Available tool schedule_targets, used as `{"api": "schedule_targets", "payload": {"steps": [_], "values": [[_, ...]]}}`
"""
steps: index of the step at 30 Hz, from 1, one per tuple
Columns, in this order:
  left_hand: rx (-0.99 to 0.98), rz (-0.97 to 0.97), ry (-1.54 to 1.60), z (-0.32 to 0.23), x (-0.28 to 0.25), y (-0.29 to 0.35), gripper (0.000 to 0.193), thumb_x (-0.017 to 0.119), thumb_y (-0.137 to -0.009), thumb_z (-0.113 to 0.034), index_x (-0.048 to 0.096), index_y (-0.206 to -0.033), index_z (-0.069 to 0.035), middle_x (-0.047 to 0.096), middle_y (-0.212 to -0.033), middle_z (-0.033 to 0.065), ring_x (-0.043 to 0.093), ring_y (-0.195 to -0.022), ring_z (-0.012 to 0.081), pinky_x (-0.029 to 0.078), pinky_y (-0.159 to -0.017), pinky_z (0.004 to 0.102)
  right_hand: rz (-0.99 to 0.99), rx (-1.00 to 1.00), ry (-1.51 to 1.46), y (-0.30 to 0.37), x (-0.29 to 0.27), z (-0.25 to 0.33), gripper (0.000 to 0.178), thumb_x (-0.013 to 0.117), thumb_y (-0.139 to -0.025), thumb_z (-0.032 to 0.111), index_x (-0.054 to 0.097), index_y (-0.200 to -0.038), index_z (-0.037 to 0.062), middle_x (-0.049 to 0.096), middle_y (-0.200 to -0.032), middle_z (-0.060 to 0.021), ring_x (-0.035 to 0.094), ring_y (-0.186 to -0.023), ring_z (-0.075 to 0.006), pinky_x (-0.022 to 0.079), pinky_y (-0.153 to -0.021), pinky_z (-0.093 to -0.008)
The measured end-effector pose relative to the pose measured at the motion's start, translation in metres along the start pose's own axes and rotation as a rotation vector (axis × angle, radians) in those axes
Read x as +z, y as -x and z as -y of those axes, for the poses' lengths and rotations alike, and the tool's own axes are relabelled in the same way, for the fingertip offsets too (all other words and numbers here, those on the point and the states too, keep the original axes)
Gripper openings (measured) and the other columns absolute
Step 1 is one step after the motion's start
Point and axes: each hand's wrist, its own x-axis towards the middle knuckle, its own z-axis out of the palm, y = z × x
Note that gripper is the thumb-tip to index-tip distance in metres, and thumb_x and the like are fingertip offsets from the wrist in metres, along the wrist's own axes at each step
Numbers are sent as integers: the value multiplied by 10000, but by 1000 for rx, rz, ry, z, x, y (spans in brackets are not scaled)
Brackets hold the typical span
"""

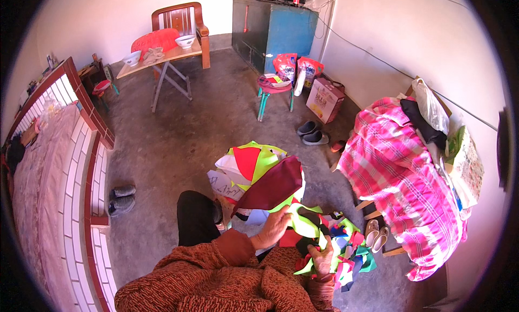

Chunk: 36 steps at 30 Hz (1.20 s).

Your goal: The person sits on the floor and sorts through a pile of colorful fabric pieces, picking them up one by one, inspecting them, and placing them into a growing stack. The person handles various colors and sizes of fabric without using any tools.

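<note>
My left hand (270, 229) is closed on the edge of a lime-green fabric piece (304, 224), which stretches to the right over dark scraps. Lower and to the right, my right hand (322, 258) has its fingers bent around cloth among the scraps; exactly which piece it grips is hard to make out. A heap of small fabric scraps (357, 252) in green, red, black, blue and white lies beside and under that hand. Just ahead of my knees sits a larger bundle of cloth pieces, with a maroon piece (275, 183), a red piece (246, 163) and lime ones on top.
To the right stands furniture draped with a pink checked cloth (397, 188), light shoes (376, 235) by its legs. Farther off are dark slippers (313, 133), a carton (325, 100), a small stool (274, 85) and a folding table (162, 58) with bowls. A tiled bed platform (75, 171) runs along the left.
</note>
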Motion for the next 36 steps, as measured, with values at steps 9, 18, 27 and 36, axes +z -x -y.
{"api": "schedule_targets", "payload": {"steps": [9,18,27,36], "values": [[50,-71,182,-15,-37,-20,122,485,-940,-119,520,-985,-12,538,-859,-1,501,-810,69,435,-697,246,-102,-257,353,4,13,7,314,672,-693,78,525,-960,2,544,-860,-174,548,-799,-327,448,-739,-403],[141,-173,266,-39,-100,-96,475,463,-945,-97,324,-1390,-8,591,-1024,85,624,-869,180,527,-715,315,-123,-301,434,3,20,21,292,672,-712,62,529,-957,-7,546,-876,-182,556,-813,-345,452,-746,-408],[144,64,504,-94,-143,-171,485,522,-926,-207,366,-1336,1,592,-1160,180,634,-973,315,529,-841,434,-169,-272,460,3,22,17,294,681,-711,84,542,-959,12,550,-873,-160,555,-801,-332,450,-736,-401],[-356,-149,128,42,-168,-131,409,446,-907,-29,373,-1309,3,612,-1082,173,674,-833,275,577,-685,350,-170,-280,491,2,24,22,287,686,-703,83,538,-938,9,549,-864,-157,551,-788,-334,447,-723,-404]]}}
